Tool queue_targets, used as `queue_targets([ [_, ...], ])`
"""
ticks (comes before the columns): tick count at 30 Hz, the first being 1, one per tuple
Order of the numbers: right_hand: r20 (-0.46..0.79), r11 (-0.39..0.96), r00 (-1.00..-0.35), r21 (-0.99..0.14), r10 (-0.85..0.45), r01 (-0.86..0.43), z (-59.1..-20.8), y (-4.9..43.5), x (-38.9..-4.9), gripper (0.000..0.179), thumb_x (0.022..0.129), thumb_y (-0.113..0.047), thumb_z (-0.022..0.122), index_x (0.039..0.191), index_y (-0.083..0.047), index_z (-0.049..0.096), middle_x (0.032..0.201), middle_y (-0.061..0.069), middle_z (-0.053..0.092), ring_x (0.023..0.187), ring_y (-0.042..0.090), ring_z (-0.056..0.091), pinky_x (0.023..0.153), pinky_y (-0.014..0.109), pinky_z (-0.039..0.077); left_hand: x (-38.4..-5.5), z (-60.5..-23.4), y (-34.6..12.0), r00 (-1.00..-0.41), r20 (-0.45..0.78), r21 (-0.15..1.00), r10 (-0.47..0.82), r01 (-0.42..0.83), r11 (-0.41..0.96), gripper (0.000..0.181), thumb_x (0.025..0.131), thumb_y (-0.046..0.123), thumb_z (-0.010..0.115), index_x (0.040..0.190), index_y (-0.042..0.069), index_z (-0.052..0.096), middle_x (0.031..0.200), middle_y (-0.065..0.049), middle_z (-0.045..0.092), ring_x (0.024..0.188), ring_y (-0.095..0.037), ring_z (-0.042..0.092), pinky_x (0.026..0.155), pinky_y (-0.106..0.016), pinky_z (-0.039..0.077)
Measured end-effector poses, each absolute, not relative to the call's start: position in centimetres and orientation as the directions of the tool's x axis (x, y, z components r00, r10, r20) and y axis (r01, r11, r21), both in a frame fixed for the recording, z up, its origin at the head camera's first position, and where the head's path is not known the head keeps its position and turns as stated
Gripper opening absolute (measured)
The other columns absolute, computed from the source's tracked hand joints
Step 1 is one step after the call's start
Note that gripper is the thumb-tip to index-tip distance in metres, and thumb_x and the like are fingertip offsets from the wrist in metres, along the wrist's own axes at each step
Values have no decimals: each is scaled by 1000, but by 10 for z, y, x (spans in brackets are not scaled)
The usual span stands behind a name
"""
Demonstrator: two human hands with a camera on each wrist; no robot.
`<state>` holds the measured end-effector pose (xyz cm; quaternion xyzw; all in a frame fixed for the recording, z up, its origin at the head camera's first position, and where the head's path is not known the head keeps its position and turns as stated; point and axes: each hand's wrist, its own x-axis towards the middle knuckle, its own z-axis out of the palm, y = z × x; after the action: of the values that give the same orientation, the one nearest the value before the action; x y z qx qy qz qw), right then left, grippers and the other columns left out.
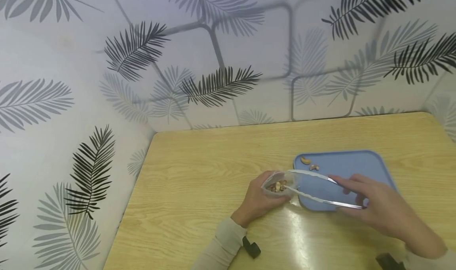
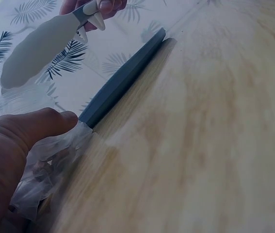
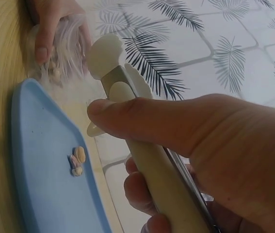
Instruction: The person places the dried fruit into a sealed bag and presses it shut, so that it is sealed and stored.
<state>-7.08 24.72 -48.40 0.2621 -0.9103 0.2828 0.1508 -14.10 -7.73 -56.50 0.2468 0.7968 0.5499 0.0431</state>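
Observation:
My left hand [image 1: 257, 198] grips a clear plastic bag [image 1: 291, 179] around its sides, mouth upward. Mixed nuts [image 1: 277, 186] show inside it. In my right hand [image 1: 382, 208] is a pair of tongs [image 1: 342, 204] with metal arms and white, scalloped tips. The tong arms stand apart, tips at the bag's mouth; one is over the nuts, the other by the far rim. No nut shows between them. A blue tray [image 1: 350, 169] lies beneath the tongs, right of the bag. On its far left corner lie a cashew [image 1: 305, 160] and a smaller nut piece [image 1: 314, 167].
The light wooden table [image 1: 192, 175] extends left of the bag and around the tray. Behind it and to the left rise walls [image 1: 260, 56] with a leaf pattern. A dark strap piece [image 1: 251, 247] sits at the left wrist.

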Motion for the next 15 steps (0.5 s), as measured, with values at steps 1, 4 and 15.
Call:
queue_targets([
  [1, 419, 709, -822, -435, -386, -555, -484, 249, -71, 88, 60, -13, 104, 142, -16, 73, 96, -14, 65, 73, -15, 53, 57, 15, 46, -141, -565, -77, -872, 211, 896, 441, 352, 269, 64, 83, 8, 95, 140, 12, 68, 132, -9, 77, 119, -14, 70, 104, -26, 59],
  [4, 410, 729, -836, -433, -364, -530, -484, 253, -70, 87, 60, -14, 104, 142, -17, 74, 95, -12, 66, 73, -15, 54, 56, 16, 45, -142, -567, -77, -866, 232, 893, 443, 370, 257, 62, 83, 8, 94, 139, 12, 68, 132, -10, 77, 120, -15, 70, 105, -28, 60],
  [15, 373, 742, -880, -492, -294, -456, -491, 267, -72, 88, 63, -15, 104, 145, -18, 72, 95, -10, 69, 74, -13, 55, 57, 21, 49, -141, -564, -77, -872, 225, 892, 434, 364, 269, 62, 83, 11, 95, 139, 14, 69, 133, -9, 77, 122, -21, 72, 106, -28, 59],
])
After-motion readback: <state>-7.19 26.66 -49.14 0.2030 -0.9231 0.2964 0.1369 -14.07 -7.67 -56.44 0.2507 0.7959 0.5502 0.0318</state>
